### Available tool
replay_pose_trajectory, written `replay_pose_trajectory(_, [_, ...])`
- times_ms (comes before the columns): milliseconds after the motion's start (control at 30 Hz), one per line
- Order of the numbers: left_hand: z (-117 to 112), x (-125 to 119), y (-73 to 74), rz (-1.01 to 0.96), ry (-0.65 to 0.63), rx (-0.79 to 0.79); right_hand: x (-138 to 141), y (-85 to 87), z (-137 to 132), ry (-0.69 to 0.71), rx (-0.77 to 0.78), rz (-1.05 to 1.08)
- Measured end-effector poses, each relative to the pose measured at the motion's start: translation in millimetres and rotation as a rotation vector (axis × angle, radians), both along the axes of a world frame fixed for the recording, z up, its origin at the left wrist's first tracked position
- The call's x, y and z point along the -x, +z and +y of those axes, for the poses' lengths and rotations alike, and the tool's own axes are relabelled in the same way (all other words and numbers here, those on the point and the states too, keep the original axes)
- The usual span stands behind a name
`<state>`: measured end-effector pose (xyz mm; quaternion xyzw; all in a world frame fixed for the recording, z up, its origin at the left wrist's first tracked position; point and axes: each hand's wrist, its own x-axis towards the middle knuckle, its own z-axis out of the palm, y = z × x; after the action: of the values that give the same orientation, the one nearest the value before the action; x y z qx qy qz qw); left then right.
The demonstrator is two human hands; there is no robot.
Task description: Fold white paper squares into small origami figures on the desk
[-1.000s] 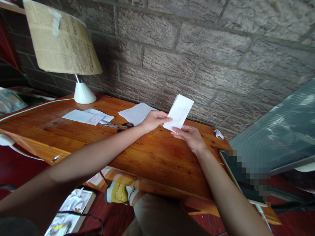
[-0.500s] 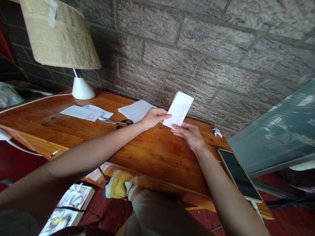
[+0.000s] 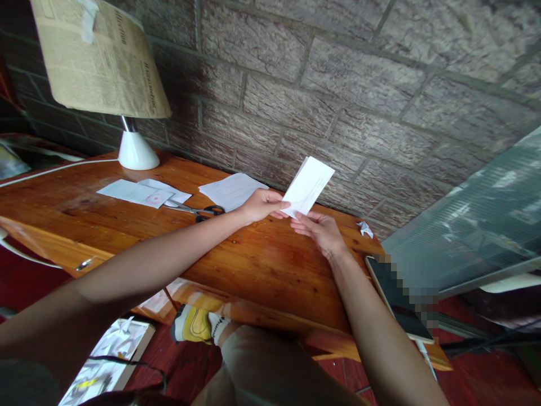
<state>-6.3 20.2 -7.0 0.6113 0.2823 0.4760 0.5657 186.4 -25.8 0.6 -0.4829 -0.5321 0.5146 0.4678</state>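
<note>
Over on the left I see a lamp [image 3: 103,76], then scissors [image 3: 195,211]; next the left hand [image 3: 259,206] pinches a folded white paper [image 3: 310,183] above the desk [image 3: 270,270], the right hand [image 3: 322,232] gripping its near end, a phone [image 3: 386,282] farther right.

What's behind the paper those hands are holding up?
Around the paper, you can see the brick wall beyond its upper part and the table lower down. Whatever sits directly behind the paper is covered, so I can't tell.
</note>
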Motion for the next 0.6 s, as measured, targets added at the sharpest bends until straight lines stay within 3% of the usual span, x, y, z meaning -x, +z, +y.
replay_pose_trajectory(167, [0.9,-1.5,-2.9,-0.004,-0.002,0.018,-2.6,-1.8,1.4,0.022,0.010,0.023])
replay_pose_trajectory(367, [0.0,-1.9,-3.9,-0.005,0.019,0.020,-7.5,1.4,0.2,0.153,0.043,0.055])
replay_pose_trajectory(600, [2.1,-5.4,-8.3,-0.014,0.039,0.031,-11.4,2.5,0.6,0.053,0.095,0.036])
